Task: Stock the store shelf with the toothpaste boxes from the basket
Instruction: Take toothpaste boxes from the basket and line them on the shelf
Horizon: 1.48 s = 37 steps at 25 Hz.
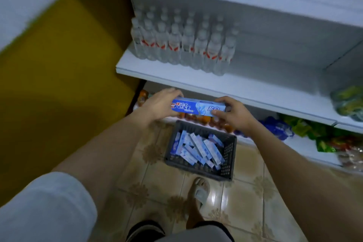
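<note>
Head view: left hand point(159, 102) and right hand point(233, 113) grip the box point(196, 107) by its ends, above the basket point(228, 160).

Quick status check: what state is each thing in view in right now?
Toothpaste box: held level at both ends, above the basket, not yet shelved.
Left hand: grips the box's left end.
Right hand: grips its right end.
Basket: on the floor, many boxes inside.
Water bottles: upright, grouped on the shelf's left.
Shelf: bare right of the bottles.
</note>
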{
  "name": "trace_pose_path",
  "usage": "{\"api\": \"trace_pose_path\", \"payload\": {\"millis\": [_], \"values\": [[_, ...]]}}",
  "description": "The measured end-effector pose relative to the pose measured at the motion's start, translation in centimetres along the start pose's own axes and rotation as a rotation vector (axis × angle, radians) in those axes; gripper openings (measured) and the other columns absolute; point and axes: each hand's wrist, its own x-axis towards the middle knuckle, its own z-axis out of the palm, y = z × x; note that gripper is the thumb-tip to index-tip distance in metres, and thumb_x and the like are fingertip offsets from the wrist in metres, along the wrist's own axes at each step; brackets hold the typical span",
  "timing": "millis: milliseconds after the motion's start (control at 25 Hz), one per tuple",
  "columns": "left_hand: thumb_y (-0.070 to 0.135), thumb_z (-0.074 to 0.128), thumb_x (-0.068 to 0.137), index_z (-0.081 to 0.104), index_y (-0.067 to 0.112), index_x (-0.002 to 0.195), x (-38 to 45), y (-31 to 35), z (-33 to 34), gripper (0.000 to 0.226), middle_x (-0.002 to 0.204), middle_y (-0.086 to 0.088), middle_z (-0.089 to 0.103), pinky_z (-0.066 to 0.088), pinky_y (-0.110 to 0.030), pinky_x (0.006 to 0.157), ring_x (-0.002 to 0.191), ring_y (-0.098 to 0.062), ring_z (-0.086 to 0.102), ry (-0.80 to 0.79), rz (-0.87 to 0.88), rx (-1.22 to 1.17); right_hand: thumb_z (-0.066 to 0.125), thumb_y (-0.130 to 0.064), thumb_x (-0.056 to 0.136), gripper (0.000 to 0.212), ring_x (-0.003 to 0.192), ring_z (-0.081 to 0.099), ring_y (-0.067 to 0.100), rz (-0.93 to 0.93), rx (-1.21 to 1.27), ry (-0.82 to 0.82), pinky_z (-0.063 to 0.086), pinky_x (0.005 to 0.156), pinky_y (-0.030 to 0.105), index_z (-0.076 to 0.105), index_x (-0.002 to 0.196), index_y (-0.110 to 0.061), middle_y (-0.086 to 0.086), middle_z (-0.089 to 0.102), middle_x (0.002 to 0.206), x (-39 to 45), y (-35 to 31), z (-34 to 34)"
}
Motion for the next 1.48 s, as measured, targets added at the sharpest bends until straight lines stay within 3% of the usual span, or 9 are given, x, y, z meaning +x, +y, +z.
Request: {"api": "trace_pose_path", "payload": {"millis": [200,400,520,640,880,960,1080,1280,1480], "values": [[0.020,0.076,0.081,0.054,0.015,0.125,-3.1,0.4,-14.4,0.050,0.121,-0.005,0.056,0.045,-0.032,0.093,0.114,-0.019,0.051,0.214,0.131,0.105,0.073,-0.017,0.086,0.038,0.063,0.063,0.025,-0.133,0.067,0.112,0.061,0.065,0.034,0.060,0.121,-0.010,0.008,0.061,0.098,-3.8,-13.4,-3.4],[0.024,0.089,0.068,0.060,0.020,0.117,-7.0,4.2,-29.5,0.058,0.112,0.002,0.058,0.049,-0.020,0.078,0.095,-0.010,0.057,0.398,0.099,-0.132,0.071,-0.016,0.088,0.035,0.061,0.064,0.028,-0.351,0.021,0.234,0.061,0.070,0.042,0.061,0.120,-0.010,0.015,0.061,0.095,-7.6,-26.8,-8.0],[0.019,0.083,0.075,0.060,0.019,0.120,-9.0,6.9,-37.5,0.051,0.110,0.000,0.065,0.059,-0.025,0.064,0.094,-0.012,0.064,0.346,0.083,-0.420,0.070,-0.018,0.089,0.033,0.064,0.066,0.026,-0.455,-0.013,0.284,0.061,0.070,0.041,0.061,0.119,-0.010,0.014,0.066,0.094,-9.8,-33.2,-10.7],[0.015,0.079,0.079,0.065,0.017,0.115,-10.3,9.0,-43.9,0.039,0.106,-0.010,0.069,0.058,-0.021,0.063,0.086,-0.014,0.068,0.375,0.129,-0.530,0.074,-0.023,0.085,0.035,0.068,0.064,0.021,-0.537,-0.111,0.368,0.058,0.073,0.045,0.063,0.118,-0.015,0.016,0.068,0.100,-11.0,-37.9,-13.1],[0.008,0.077,0.080,0.062,0.011,0.114,-6.9,11.4,-51.6,0.037,0.110,-0.018,0.066,0.060,-0.038,0.081,0.099,-0.027,0.069,0.504,0.204,-0.604,0.075,-0.031,0.084,0.036,0.061,0.066,0.025,-0.641,-0.197,0.470,0.060,0.061,0.036,0.062,0.116,-0.018,0.010,0.069,0.094,-10.5,-45.1,-18.4],[0.015,0.079,0.078,0.063,0.019,0.108,-4.5,11.8,-53.7,0.034,0.111,-0.015,0.066,0.060,-0.039,0.082,0.096,-0.026,0.068,0.541,0.207,-0.551,0.074,-0.031,0.084,0.035,0.063,0.069,0.028,-0.665,-0.236,0.498,0.060,0.060,0.037,0.061,0.115,-0.019,0.014,0.067,0.097,-9.3,-47.4,-20.8],[0.026,0.080,0.079,0.063,0.024,0.113,-1.4,11.8,-56.3,0.039,0.112,-0.007,0.065,0.058,-0.039,0.083,0.098,-0.021,0.065,0.624,0.181,-0.452,0.074,-0.030,0.083,0.034,0.054,0.061,0.018,-0.697,-0.298,0.541,0.048,0.044,0.026,0.064,0.113,-0.018,0.015,0.067,0.097,-7.0,-50.5,-24.1],[0.025,0.075,0.084,0.057,0.019,0.120,3.2,12.9,-59.9,0.041,0.103,0.000,0.065,0.053,-0.026,0.069,0.091,-0.015,0.062,0.685,0.155,-0.366,0.073,-0.025,0.082,0.034,0.059,0.059,0.018,-0.698,-0.407,0.572,0.048,0.047,0.025,0.062,0.113,-0.017,0.008,0.066,0.097,-3.4,-54.7,-28.1],[0.022,0.081,0.079,0.061,0.016,0.112,7.9,13.0,-62.8,0.039,0.106,-0.002,0.064,0.058,-0.036,0.079,0.092,-0.019,0.064,0.742,0.094,-0.169,0.075,-0.017,0.081,0.031,0.062,0.061,0.024,-0.621,-0.510,0.591,0.056,0.051,0.031,0.060,0.108,-0.014,0.012,0.063,0.102,1.1,-57.4,-30.4]]}}
